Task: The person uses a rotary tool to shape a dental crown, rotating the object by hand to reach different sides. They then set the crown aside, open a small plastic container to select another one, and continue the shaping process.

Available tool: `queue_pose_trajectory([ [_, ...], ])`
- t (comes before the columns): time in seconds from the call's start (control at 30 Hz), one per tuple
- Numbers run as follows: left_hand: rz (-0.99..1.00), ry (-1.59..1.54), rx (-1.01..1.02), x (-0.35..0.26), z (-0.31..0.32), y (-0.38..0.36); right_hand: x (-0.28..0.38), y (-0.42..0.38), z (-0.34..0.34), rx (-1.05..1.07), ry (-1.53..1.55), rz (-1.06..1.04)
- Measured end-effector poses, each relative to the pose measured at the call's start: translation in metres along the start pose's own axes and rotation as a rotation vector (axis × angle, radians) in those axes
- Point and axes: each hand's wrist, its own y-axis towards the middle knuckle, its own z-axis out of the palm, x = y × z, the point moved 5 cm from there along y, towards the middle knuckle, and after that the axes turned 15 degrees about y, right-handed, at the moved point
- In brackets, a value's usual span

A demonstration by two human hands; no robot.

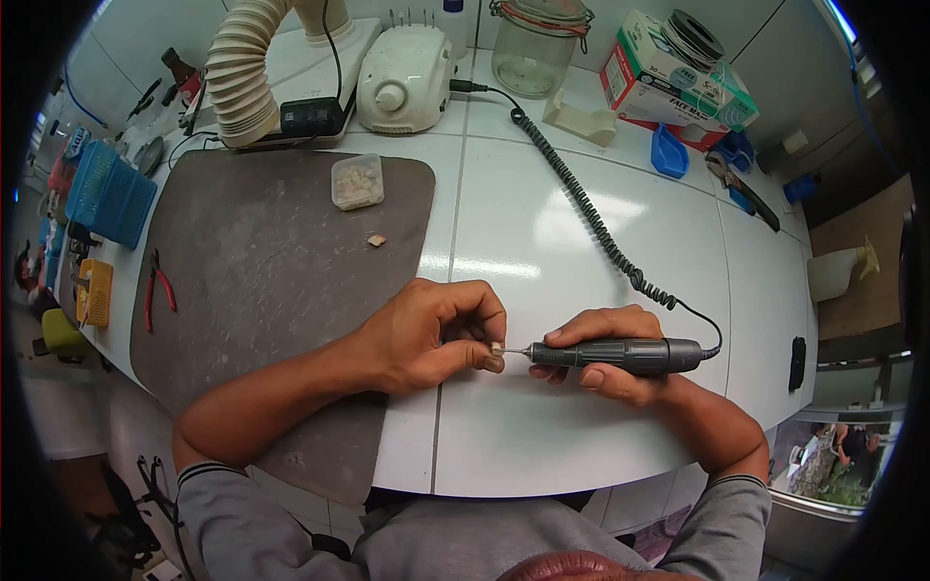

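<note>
My left hand (441,334) is closed, pinching a small beige piece (497,348) between thumb and fingertips; its exact kind is too small to tell. My right hand (610,353) wraps round a black rotary handpiece (639,355), held level. The thin metal bit (515,351) of the handpiece points left and reaches the beige piece, apparently touching it. From the back end of the handpiece a coiled black cord (591,213) runs up to a white control unit (405,82). Another small beige piece (377,240) lies on the grey-brown mat (281,242).
A clear tub of beige pieces (357,182) stands on the mat, with red-handled pliers (159,290) to the left. Behind are a ribbed hose (240,87), a glass jar (539,48) and a face mask box (668,87). Baskets (111,194) line the left edge.
</note>
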Motion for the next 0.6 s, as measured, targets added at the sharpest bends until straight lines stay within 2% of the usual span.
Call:
queue_pose_trajectory([
  [0.2, 0.004, 0.005, -0.002, -0.0017, -0.0008, 0.0004, -0.0004, 0.0019, 0.0009, -0.002, -0.029, -0.069],
  [0.3, 0.000, 0.008, 0.003, -0.0016, -0.0003, -0.0001, -0.0011, 0.0005, -0.0005, 0.010, 0.020, -0.010],
  [0.6, 0.020, 0.017, 0.004, -0.0022, -0.0003, 0.0003, 0.0005, 0.0012, 0.0005, 0.028, -0.008, -0.022],
])
